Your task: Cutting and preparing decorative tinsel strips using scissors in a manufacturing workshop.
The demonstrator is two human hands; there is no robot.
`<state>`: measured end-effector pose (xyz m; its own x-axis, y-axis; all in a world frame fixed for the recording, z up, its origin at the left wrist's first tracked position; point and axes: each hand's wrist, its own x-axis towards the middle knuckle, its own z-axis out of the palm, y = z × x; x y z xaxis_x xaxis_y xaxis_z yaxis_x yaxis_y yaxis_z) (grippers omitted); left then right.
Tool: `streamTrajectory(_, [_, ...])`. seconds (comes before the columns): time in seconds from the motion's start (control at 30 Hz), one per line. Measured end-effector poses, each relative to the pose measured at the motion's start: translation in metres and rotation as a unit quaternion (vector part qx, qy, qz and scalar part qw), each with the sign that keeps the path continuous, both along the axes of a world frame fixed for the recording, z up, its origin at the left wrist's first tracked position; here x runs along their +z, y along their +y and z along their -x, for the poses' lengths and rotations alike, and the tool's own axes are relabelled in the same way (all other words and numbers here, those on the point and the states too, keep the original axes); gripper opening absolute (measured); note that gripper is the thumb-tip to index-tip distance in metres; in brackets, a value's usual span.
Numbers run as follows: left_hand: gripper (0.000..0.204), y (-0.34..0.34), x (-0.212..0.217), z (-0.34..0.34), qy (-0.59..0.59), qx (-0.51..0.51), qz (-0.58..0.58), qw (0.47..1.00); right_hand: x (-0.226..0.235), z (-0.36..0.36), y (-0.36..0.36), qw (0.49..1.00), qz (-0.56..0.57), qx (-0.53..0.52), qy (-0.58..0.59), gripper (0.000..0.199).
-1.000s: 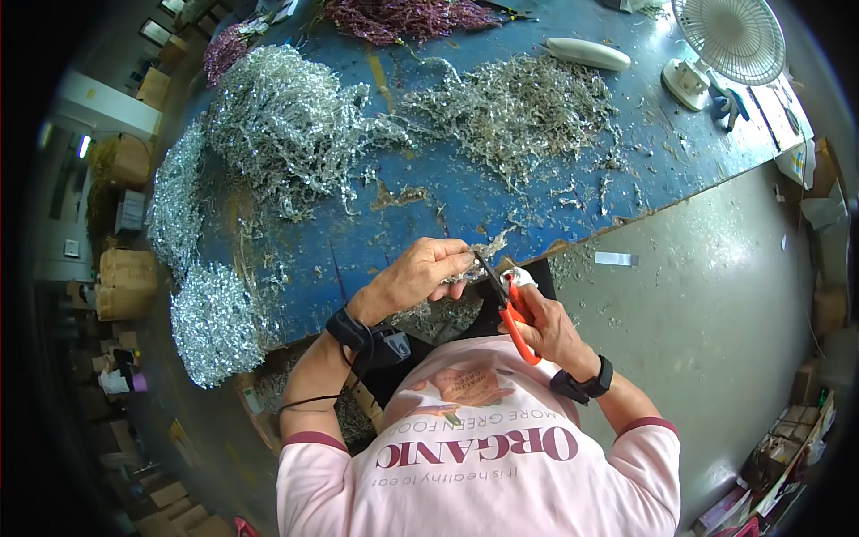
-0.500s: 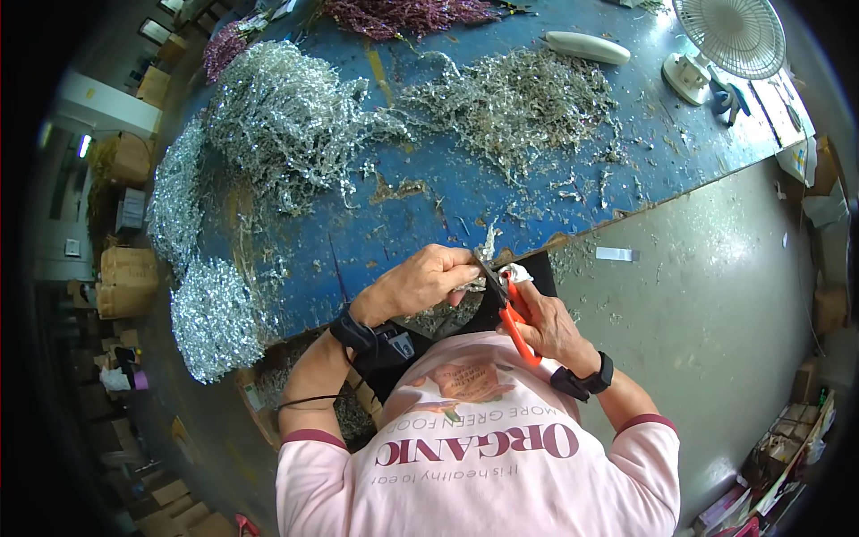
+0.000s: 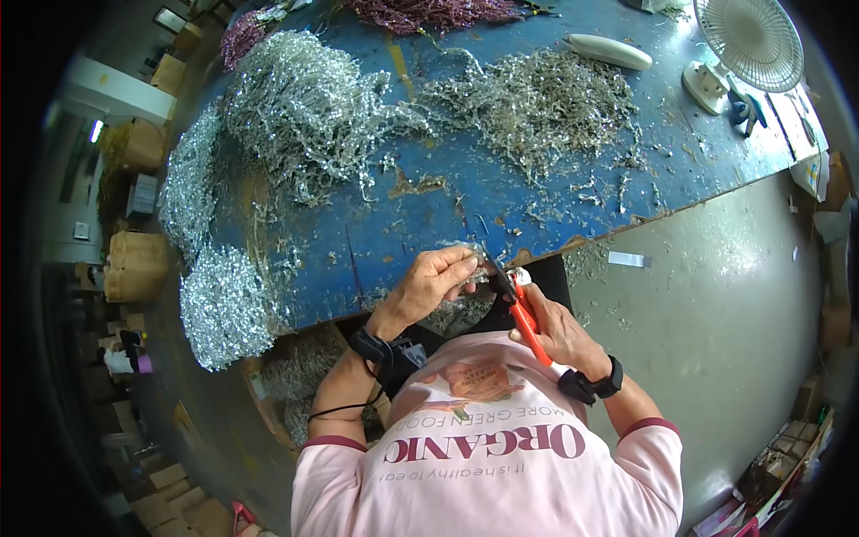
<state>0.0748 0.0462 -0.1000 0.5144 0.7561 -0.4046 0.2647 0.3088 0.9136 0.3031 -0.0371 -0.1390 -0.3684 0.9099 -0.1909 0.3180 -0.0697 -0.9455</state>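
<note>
At the bench's (image 3: 376, 242) near edge the left hand (image 3: 429, 285) pinched a silver sprig (image 3: 467, 253), while the right hand (image 3: 559, 333) gripped orange shears (image 3: 523, 315) whose blades met the sprig just beside the left fingertips

Near the blue worktop (image 3: 429, 224) edge, the left hand (image 3: 428, 288) pinches a silver sprig (image 3: 467, 259); the right hand (image 3: 559, 331) grips orange-handled shears (image 3: 523, 315).

A blue table (image 3: 555, 206) holds heaps of silver sprigs (image 3: 304, 107) and purple sprigs (image 3: 429, 13). A white fan (image 3: 747, 40) stands at its far right, near a long white case (image 3: 611, 51)
</note>
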Motion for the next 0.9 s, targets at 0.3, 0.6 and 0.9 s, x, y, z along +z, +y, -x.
streamTrajectory(0.3, [0.027,-0.014,0.002,-0.002,0.097,0.013,-0.217,0.971,-0.002,-0.004,-0.001,0.996,0.022,0.073,-0.039,0.057])
streamTrajectory(0.6, [0.038,-0.012,0.01,-0.002,0.146,-0.042,-0.208,0.966,-0.012,-0.004,0.004,0.996,0.039,0.072,-0.032,0.06])
streamTrajectory(0.9, [0.042,-0.01,0.012,0.001,0.087,-0.045,-0.077,0.992,-0.011,-0.002,0.01,0.994,0.073,0.075,0.014,0.06])
